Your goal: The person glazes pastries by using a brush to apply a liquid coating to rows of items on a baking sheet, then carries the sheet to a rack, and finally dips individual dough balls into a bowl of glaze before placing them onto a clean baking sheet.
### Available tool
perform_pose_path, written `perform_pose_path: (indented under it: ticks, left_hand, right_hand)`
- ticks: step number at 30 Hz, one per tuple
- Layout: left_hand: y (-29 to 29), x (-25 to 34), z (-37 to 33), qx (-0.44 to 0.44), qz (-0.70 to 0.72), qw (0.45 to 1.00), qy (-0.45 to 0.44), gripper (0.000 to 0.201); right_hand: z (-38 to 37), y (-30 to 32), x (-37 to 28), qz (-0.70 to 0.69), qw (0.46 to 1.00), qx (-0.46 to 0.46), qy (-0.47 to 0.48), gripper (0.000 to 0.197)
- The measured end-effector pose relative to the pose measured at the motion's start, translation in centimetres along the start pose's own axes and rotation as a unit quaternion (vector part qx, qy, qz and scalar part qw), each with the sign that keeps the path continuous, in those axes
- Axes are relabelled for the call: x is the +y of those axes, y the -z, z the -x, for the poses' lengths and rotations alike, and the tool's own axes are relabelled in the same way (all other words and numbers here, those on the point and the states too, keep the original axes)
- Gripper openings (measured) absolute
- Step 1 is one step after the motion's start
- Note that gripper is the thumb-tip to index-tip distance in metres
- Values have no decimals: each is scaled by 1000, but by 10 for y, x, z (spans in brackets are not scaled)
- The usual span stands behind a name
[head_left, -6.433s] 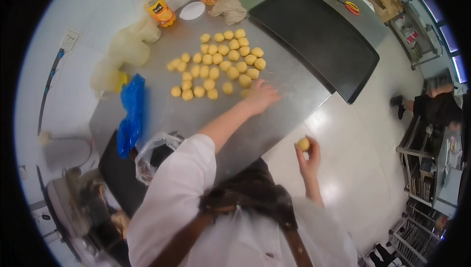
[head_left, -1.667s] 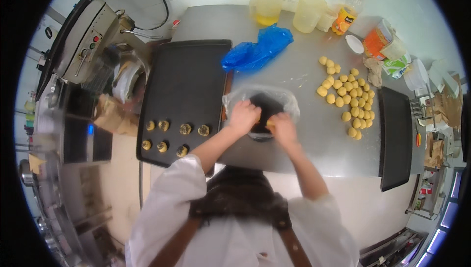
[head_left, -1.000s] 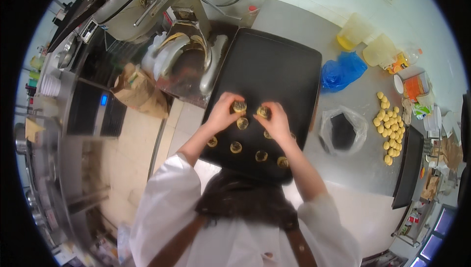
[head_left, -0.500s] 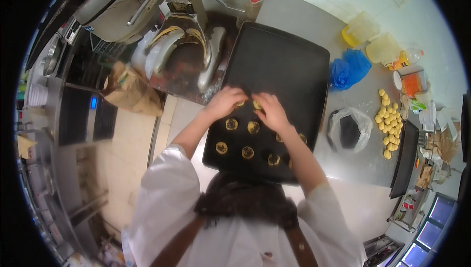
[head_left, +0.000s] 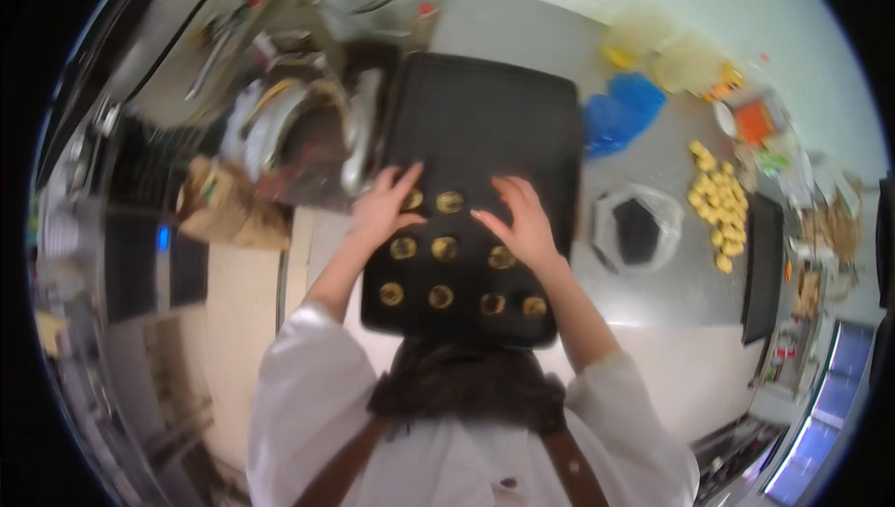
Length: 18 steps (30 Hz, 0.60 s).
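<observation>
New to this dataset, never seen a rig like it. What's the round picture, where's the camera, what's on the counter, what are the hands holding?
There is no machine: a person wears a fisheye camera on the head, looking down, so edges bend. Both forearms enter from below. The left hand and right hand rest open over a dark baking tray, holding nothing, among rows of small round dough pieces. To the right on the steel counter lie an open plastic bag, a cluster of yellow dough balls and a blue cloth.
</observation>
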<state>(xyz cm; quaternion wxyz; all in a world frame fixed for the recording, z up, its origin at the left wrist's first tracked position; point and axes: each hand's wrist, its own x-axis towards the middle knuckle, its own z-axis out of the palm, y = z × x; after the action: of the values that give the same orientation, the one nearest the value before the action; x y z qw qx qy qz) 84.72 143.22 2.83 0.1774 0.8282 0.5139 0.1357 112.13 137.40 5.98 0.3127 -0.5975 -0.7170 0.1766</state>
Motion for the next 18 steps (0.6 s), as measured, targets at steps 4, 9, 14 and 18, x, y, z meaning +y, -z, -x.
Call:
perform_pose_path:
  ticks: [4, 9, 14, 18]
  left_hand:
    - [7, 54, -15, 124, 43, 991, 30, 87]
    - [-26, 171, -36, 176, 184, 967, 10, 56]
    - [-88, 300, -44, 144, 197, 970, -17, 41]
    - [-118, 399, -58, 64, 216, 972, -61, 36]
  right_hand:
    - [55, 105, 50, -40, 982, 168, -80, 38]
    - [155, 208, 208, 7, 904, 361, -227, 24]
    - [242, 298, 364, 163, 855, 369, -325, 33]
    - [277, 357, 427, 281, 863, 304, -291, 39]
